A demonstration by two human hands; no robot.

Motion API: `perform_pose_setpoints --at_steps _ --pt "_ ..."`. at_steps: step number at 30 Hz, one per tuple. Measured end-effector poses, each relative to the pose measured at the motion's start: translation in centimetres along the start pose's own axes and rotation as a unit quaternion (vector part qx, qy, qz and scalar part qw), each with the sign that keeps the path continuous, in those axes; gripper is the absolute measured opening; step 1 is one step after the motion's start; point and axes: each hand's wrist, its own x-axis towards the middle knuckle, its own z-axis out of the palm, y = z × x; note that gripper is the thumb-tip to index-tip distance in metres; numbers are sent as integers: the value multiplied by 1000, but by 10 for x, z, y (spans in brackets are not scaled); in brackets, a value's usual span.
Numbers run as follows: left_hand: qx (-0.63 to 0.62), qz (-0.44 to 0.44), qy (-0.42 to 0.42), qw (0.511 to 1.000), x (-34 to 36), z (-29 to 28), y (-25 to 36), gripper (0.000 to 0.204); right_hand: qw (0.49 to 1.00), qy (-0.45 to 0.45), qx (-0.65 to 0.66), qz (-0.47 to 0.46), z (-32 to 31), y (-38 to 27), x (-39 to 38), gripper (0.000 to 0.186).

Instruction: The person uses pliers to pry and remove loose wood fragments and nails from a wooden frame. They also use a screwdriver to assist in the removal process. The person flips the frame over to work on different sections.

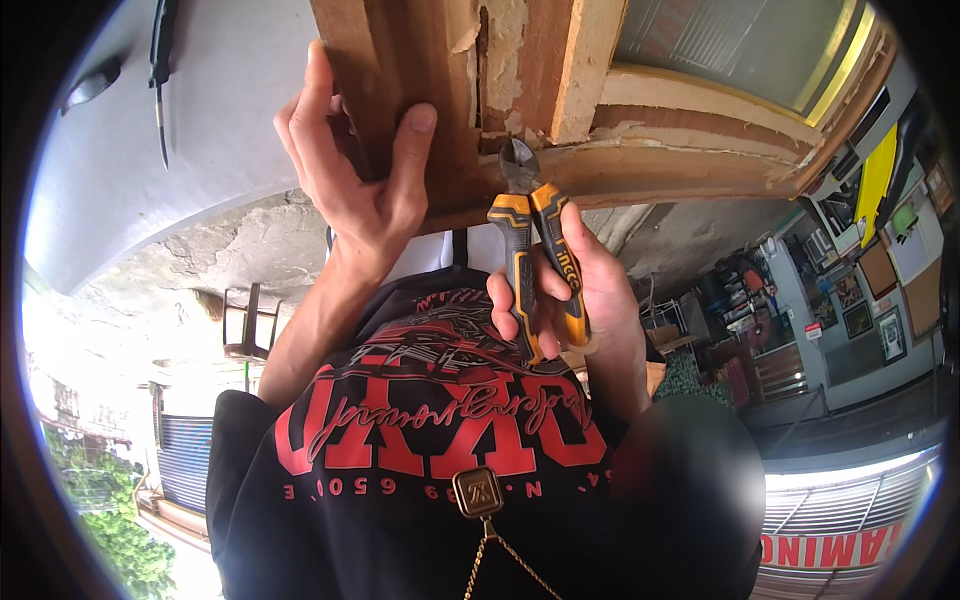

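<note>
My right hand (590,270) is wrapped round the orange-and-black handles of a pair of side cutters (518,260). Their dark metal jaws point away from me and reach the near edge of a brown wooden frame (400,75), next to a split, splintered strip of its wood. On the left, my left hand (355,170) grips the corner of that frame, thumb on top and fingers round the outer side. A frosted glass pane (725,45) sits in the frame at the far right, bordered by pale, rough wood and a yellow strip.
A grey table (220,100) supports the work at left; a thin black-handled tool (160,85) lies on it. Beyond are a wooden stool (248,325) on the worn concrete floor and crowded shelves (770,310) along the right.
</note>
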Motion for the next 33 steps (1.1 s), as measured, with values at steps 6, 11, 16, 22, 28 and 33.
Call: perform_pose_setpoints --at_steps 6,11,16,22,28,33 --pt "-11 -12 -4 1000 2 0 2 69 899 193 -368 -140 5 8 1 60" --pt "-25 -26 -15 999 4 -2 9 66 749 263 -546 -268 12 20 8 44" --pt "-34 -25 2 999 2 -2 0 68 859 212 -404 -234 6 16 8 43" --pt "-21 -13 6 1000 2 -2 -1 69 754 232 -531 -310 0 21 4 41" --pt "169 126 -51 976 -9 -27 38 53 762 135 -567 -282 0 20 -13 33" --pt "-38 -13 -221 974 -58 -40 71 33 664 102 -689 -273 -9 16 -32 38"
